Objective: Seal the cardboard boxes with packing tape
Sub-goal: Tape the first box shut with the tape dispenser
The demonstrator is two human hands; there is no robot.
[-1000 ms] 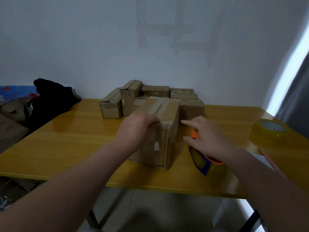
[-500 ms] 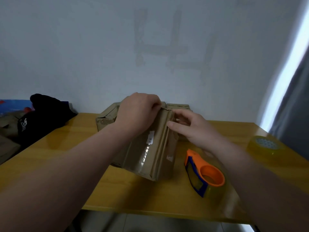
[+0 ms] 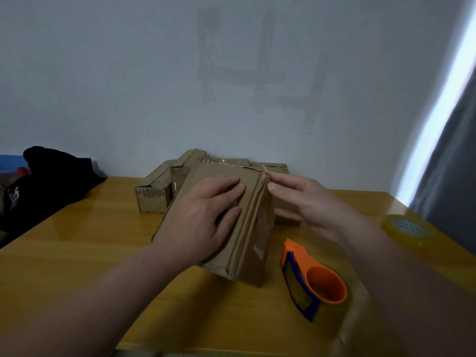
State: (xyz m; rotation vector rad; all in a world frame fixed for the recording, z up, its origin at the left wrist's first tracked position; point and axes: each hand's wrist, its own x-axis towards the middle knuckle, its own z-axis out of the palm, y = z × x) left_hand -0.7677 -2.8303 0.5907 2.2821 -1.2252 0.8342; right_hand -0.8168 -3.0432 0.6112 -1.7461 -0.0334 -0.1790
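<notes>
The box [image 3: 253, 243] in hand stands tipped up on the table [image 3: 90, 253], near the front edge, its broad face turned towards the person and one long ridge running down it. The left hand [image 3: 208, 210] lies flat on that face, its grip spread, fingers straight and pressing. The right hand [image 3: 304, 202] is at the upper right corner, thumb and forefinger close together against the edge; whether that grip pinches the cardboard or only touches it I cannot tell. This looks like the squaring-up step before tape goes on. To do it well, the left palm should keep the face pushed firmly down so the flaps meet without a gap, while the right hand draws the loose edge in line with the ridge. The card looks worn and creased, so it will likely spring back if the pressure slackens. Only when the seam sits closed should the right hand leave for the tape dispenser [image 3: 311, 279], which lies just beside the box on the right, within easy reach. A spare tape roll [image 3: 405, 226] sits well apart at the far right. More boxes [image 3: 154, 189] are piled behind, against the wall, and a black bag [image 3: 49, 181] lies at the left.
</notes>
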